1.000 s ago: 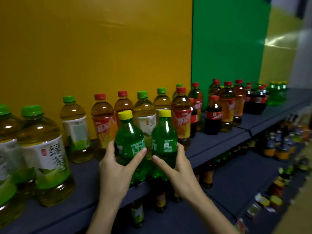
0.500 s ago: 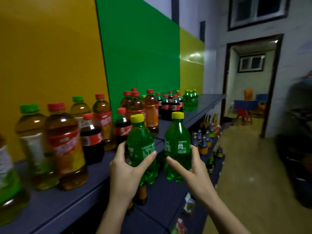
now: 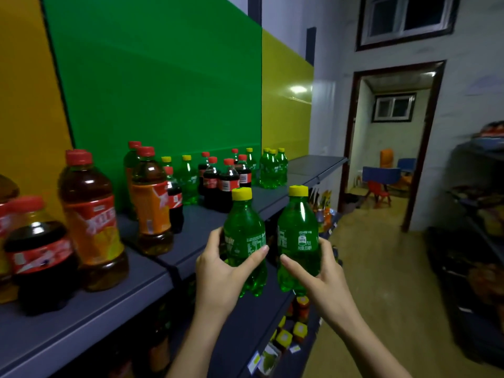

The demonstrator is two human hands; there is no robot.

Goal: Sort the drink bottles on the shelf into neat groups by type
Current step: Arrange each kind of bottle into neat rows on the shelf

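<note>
Out past the front edge of the shelf, above the lower shelf: two yellow-capped bottles, upright, side by side, close but not touching. Low on the body of the left green bottle: the left hand, thumb laid across the label toward the right, fingers behind, grip closed round it. Round the right green bottle, likewise: the right hand, thumb pointing left under the label, fingers curled round the right side. Both forearms raised from the bottom edge, wrists angled inward. Farther along the shelf, by the green panel: matching green bottles, with cola bottles nearer. At left on the shelf: red-capped tea bottles.
</note>
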